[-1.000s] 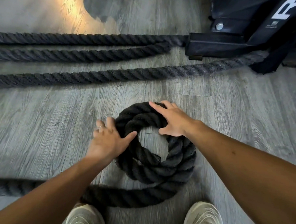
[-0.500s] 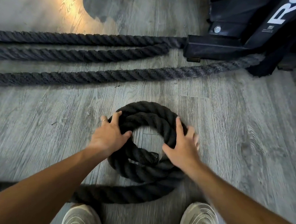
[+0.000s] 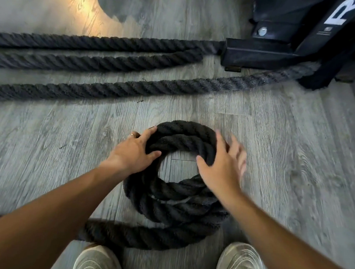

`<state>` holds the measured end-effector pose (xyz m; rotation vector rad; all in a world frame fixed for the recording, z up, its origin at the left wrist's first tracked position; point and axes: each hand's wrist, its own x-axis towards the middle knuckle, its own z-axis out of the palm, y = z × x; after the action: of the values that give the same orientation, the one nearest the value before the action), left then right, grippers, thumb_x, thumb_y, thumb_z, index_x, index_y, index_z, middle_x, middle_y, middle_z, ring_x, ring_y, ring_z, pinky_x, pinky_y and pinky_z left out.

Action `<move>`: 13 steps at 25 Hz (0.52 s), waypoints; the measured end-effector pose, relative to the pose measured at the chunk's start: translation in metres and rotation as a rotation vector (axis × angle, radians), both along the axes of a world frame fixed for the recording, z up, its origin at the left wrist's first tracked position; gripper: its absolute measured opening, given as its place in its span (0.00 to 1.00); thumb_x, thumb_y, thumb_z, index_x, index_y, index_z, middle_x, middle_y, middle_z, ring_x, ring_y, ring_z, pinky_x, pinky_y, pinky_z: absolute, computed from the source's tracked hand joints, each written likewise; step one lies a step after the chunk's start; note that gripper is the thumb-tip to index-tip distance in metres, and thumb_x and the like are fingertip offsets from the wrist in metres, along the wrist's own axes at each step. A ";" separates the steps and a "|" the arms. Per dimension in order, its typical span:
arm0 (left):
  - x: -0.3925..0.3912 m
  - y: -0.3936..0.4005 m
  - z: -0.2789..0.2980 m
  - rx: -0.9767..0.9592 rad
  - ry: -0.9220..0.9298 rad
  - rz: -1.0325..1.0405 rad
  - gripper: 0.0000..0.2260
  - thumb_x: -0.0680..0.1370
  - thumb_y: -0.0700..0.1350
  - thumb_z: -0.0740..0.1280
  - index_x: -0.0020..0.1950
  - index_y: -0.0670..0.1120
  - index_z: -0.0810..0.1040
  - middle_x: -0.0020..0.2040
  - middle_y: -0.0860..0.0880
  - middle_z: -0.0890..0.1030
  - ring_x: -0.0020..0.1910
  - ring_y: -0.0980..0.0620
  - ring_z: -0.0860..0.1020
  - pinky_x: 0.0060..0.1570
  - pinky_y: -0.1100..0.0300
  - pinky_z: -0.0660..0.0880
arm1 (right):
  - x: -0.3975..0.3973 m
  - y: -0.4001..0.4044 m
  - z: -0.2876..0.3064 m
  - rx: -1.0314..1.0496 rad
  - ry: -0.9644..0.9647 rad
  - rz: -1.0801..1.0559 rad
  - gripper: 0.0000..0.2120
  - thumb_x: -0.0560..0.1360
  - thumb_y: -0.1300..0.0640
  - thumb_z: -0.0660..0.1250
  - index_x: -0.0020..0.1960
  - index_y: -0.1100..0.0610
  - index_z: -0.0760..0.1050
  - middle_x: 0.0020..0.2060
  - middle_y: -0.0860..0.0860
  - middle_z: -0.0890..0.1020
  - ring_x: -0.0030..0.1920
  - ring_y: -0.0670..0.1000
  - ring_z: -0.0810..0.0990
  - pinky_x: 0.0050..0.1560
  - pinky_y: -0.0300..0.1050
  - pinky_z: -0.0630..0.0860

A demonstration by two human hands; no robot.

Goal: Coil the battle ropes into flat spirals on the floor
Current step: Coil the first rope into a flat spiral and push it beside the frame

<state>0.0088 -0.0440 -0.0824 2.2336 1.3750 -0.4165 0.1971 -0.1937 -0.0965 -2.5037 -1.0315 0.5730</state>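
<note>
Now the left hand (image 3: pixel 132 152) lies on the left side of the coiled rope (image 3: pixel 174 199), its fingers curled over the outer turn and its thumb hooked on the inner edge, so it holds the coil. This thick, black, twisted rope lies on the grey wooden floor (image 3: pixel 296 163) in about two turns around an open centre, just before the two pale shoes (image 3: pixel 240 264), and its free tail runs out to the left under the left forearm. On the right side the right hand (image 3: pixel 220 169) is blurred, with fingers spread open over the coil and the thumb at the inner edge; it grips nothing firmly.
</note>
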 end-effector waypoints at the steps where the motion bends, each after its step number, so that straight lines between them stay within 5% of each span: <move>1: -0.001 0.001 -0.004 0.010 0.019 -0.018 0.33 0.79 0.65 0.61 0.80 0.63 0.49 0.74 0.39 0.67 0.65 0.35 0.76 0.64 0.45 0.73 | -0.020 -0.022 -0.001 -0.043 0.078 -0.199 0.46 0.74 0.37 0.69 0.82 0.41 0.45 0.79 0.54 0.49 0.77 0.60 0.50 0.74 0.65 0.52; 5: -0.002 -0.005 -0.015 0.053 0.033 -0.024 0.34 0.79 0.65 0.58 0.80 0.62 0.46 0.73 0.37 0.67 0.63 0.33 0.76 0.63 0.41 0.73 | -0.051 -0.058 -0.008 -0.190 0.189 -0.366 0.41 0.78 0.34 0.58 0.81 0.41 0.37 0.73 0.63 0.57 0.69 0.63 0.58 0.68 0.65 0.61; 13: -0.048 -0.079 -0.003 -0.063 0.036 0.441 0.43 0.71 0.71 0.64 0.72 0.41 0.57 0.64 0.31 0.73 0.63 0.33 0.75 0.60 0.45 0.73 | 0.040 0.054 0.000 -0.248 0.205 0.339 0.34 0.81 0.41 0.62 0.80 0.32 0.46 0.80 0.51 0.53 0.78 0.59 0.52 0.76 0.63 0.55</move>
<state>-0.0395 -0.1233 -0.0850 1.8083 1.7868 -0.3375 0.2368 -0.1397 -0.0968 -2.4165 -1.3846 1.0937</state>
